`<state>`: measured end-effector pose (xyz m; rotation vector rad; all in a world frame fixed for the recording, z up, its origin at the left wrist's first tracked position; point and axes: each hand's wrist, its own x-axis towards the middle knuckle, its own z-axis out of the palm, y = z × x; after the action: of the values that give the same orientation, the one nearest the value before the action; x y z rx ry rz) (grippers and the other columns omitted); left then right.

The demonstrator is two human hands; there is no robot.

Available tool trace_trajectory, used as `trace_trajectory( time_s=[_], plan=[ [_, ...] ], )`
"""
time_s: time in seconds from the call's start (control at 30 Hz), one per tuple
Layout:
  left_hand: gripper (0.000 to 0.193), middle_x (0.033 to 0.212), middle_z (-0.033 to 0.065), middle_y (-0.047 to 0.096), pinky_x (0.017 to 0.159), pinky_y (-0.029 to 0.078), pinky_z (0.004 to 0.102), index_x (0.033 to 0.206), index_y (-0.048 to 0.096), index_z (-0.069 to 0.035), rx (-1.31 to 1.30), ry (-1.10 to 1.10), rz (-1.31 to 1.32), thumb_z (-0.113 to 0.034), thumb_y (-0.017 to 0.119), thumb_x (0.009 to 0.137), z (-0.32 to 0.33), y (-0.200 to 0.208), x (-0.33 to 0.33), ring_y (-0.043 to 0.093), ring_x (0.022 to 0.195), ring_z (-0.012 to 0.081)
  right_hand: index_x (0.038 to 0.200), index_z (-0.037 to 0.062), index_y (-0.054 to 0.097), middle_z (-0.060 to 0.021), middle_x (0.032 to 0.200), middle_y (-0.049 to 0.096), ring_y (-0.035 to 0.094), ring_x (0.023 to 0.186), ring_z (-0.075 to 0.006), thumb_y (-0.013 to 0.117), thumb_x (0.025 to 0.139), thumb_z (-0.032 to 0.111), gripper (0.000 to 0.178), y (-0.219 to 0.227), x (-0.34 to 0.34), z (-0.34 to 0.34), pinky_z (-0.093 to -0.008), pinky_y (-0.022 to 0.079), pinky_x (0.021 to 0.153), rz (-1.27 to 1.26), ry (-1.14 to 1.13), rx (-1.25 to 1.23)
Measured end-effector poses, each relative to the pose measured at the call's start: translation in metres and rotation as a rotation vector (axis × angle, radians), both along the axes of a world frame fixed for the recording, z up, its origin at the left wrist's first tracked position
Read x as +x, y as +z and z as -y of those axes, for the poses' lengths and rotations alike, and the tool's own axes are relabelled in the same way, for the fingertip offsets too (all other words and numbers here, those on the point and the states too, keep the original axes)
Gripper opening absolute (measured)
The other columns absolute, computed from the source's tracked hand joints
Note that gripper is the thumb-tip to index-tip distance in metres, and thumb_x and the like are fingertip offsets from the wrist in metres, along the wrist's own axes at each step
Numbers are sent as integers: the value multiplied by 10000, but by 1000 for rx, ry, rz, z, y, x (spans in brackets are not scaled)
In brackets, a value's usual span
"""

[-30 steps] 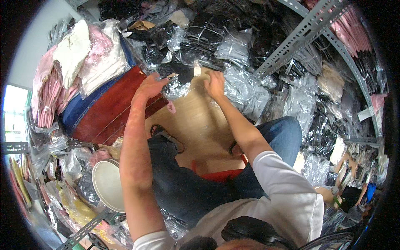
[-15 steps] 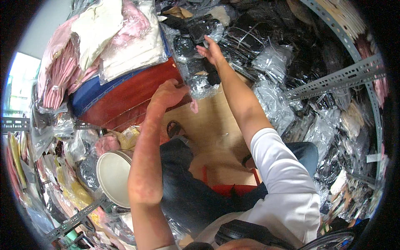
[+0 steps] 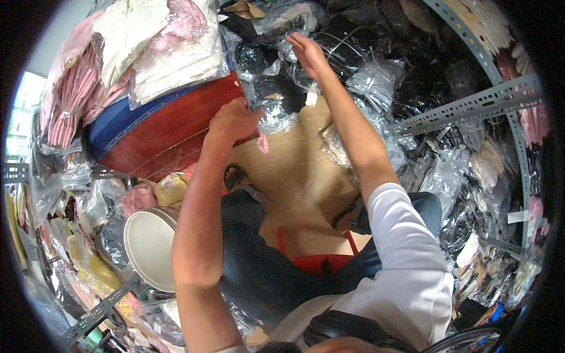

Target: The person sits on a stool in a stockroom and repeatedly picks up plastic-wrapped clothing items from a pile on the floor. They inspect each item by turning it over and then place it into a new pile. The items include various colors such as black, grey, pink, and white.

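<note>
My left hand [image 3: 234, 119] is closed beside the right end of a red and blue box-like stack [image 3: 176, 126]. Its fingertips are curled, and what they grip, if anything, I cannot make out. A small pink strip [image 3: 262, 143] hangs just below those fingers. Farther out, my right hand [image 3: 308, 57] is raised over a heap of dark items in clear plastic bags [image 3: 282, 65], with its fingers stretched and nothing in them. Near the right wrist a white tag [image 3: 312, 97] shows. Below both hands lies a light brown surface [image 3: 282, 167].
Bagged white and pink garments [image 3: 176, 70] lie on the stack. A white round bucket [image 3: 150, 250] stands by my left forearm. To the right, a perforated metal shelf bar [image 3: 465, 106] crosses in front of bagged goods. A red stool [image 3: 321, 263] is between my legs.
The view has shifted, so the stack and bucket sit farther left. My right hand has moved outward over the dark bags. The left hand stays by the stack's end. The white tag now shows.
</note>
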<state>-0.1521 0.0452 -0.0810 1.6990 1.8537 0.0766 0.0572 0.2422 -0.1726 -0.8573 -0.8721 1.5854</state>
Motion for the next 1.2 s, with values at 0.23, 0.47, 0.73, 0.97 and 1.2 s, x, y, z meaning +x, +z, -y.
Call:
trace_trajectory(
  time_s=[0.23,0.47,0.73,0.97,1.2],
  plan=[
    [810,1356,370,466,1042,421,496,1435,352,49,120,284,259,-565,467,920,-49,-53,10,476,1285,462,1389,4,510,-118,1397,560,452,1352,-213,451,1020,386,534,167,92,111,-383,254,1168,425,530,347],
    [931,1343,291,515,1054,433,452,1459,299,74,-831,404,1537,-655,495,914,-13,43,82,510,1260,390,1378,-133,437,-251,1388,522,469,1342,-321,459,967,484,742,284,163,213,-426,271,1159,296,726,611],
    [554,1164,27,636,901,466,296,1366,514,-43,-470,-491,1562,-236,719,889,32,86,147,602,1012,144,1359,-130,465,-233,1311,591,556,1244,-294,355,987,551,784,289,231,253,-413,319,1109,212,562,595],
    [380,1039,61,707,895,486,320,1110,674,-17,14,-35,1303,-204,802,806,45,98,162,639,940,157,1427,69,468,-90,1406,543,475,1306,-209,390,1018,497,598,222,219,250,-414,321,1111,167,-26,234],
    [377,1033,52,697,825,506,302,1119,665,-3,237,78,1198,-228,787,841,25,79,155,636,889,135,1405,53,444,-85,1364,556,529,1224,-202,612,940,413,612,154,186,266,-400,380,1059,218,114,107]
  ],
)
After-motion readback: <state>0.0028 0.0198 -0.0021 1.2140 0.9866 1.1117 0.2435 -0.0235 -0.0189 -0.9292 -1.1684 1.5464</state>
